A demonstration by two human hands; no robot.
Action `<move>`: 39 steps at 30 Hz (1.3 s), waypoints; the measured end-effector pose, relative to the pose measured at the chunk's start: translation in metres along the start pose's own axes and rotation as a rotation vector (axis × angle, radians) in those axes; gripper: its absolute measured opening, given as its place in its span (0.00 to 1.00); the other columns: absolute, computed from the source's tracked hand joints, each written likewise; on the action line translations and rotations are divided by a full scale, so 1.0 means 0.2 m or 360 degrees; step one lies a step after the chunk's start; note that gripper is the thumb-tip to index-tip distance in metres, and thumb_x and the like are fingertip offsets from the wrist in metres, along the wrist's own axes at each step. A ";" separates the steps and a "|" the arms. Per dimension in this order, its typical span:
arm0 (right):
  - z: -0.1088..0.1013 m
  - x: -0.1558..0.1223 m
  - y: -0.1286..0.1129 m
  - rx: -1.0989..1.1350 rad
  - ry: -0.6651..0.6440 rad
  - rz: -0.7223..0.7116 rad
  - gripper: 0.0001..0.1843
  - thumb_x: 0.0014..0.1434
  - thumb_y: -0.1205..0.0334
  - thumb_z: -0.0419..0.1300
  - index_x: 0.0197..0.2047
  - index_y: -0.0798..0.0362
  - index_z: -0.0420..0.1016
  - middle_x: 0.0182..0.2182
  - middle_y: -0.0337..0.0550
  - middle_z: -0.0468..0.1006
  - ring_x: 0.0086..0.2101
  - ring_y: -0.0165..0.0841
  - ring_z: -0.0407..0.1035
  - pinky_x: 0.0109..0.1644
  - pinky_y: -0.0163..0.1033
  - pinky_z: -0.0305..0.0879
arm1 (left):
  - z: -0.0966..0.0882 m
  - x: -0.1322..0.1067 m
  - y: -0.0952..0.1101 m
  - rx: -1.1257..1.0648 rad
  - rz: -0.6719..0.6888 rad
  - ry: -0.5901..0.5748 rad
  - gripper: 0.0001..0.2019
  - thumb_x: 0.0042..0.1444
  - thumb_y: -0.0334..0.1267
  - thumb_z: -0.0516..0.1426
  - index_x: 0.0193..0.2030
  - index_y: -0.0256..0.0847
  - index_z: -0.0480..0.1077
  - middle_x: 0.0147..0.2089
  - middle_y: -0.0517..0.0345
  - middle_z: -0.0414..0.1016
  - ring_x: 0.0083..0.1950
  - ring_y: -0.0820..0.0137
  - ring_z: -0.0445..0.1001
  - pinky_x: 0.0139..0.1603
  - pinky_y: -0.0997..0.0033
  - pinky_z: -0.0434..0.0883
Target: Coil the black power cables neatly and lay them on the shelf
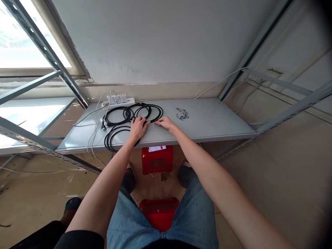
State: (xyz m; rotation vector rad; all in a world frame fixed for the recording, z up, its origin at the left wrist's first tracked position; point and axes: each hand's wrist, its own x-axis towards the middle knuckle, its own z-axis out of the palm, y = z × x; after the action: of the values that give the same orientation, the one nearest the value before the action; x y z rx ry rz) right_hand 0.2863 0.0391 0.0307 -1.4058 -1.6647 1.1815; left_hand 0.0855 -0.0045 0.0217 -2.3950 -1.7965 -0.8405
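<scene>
While both arms reach forward over the knees, the left hand (138,127) lies on the black cables (128,113) at the place where several loops meet. Its fingers are bent down over the strands, but I cannot tell whether it really pinches a strand or only presses on it. The right hand (164,122) is just beside it, flat and relaxed, holding nothing, with the fingertips touching the near edge of the right loop (161,112). The cables lie in round loops on the left half of the grey metal shelf (212,121), and a front loop (106,140) lies near the shelf's edge, partly under the left wrist. Behind the loops, against the wall, lies a white power strip (118,100), with white cords (95,120) running from it over the left side of the shelf. To the right of the hands, apart from them, lies a small tangle of black ties (182,114). Below the shelf stands a red stool (157,160).
</scene>
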 end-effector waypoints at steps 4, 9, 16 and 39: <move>0.00 -0.03 -0.01 0.0053 -0.0008 -0.0028 0.11 0.54 0.56 0.67 0.32 0.56 0.85 0.29 0.41 0.79 0.34 0.31 0.67 0.41 0.35 0.61 | 0.00 0.00 0.00 0.0010 -0.0007 0.0005 0.18 0.71 0.53 0.46 0.43 0.45 0.72 0.48 0.49 0.72 0.55 0.57 0.68 0.66 0.51 0.57; 0.00 -0.04 -0.01 0.0058 0.0019 -0.0081 0.19 0.60 0.49 0.62 0.31 0.58 0.83 0.27 0.43 0.77 0.33 0.31 0.66 0.41 0.35 0.61 | 0.00 0.00 0.01 0.0000 -0.0022 -0.0006 0.18 0.71 0.52 0.46 0.43 0.45 0.72 0.49 0.49 0.72 0.54 0.57 0.68 0.67 0.51 0.57; 0.00 -0.04 -0.02 0.0021 0.0015 -0.0105 0.17 0.60 0.52 0.62 0.29 0.58 0.81 0.27 0.43 0.77 0.32 0.30 0.66 0.41 0.35 0.60 | 0.00 0.00 0.01 -0.0017 0.0003 0.0011 0.18 0.71 0.52 0.46 0.41 0.45 0.71 0.48 0.49 0.71 0.54 0.57 0.68 0.66 0.51 0.57; 0.02 0.01 0.06 -0.0081 0.0056 -0.0169 0.16 0.61 0.56 0.60 0.29 0.57 0.83 0.25 0.41 0.76 0.30 0.30 0.66 0.39 0.35 0.60 | 0.00 0.00 0.00 0.0013 0.0020 -0.0009 0.18 0.71 0.51 0.46 0.42 0.44 0.72 0.49 0.50 0.71 0.54 0.58 0.68 0.65 0.52 0.57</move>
State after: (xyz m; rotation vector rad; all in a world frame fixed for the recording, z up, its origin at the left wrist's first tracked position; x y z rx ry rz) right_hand 0.2874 0.0398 0.0191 -1.3438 -1.7336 1.0559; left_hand 0.0859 -0.0056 0.0223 -2.4033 -1.7814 -0.8248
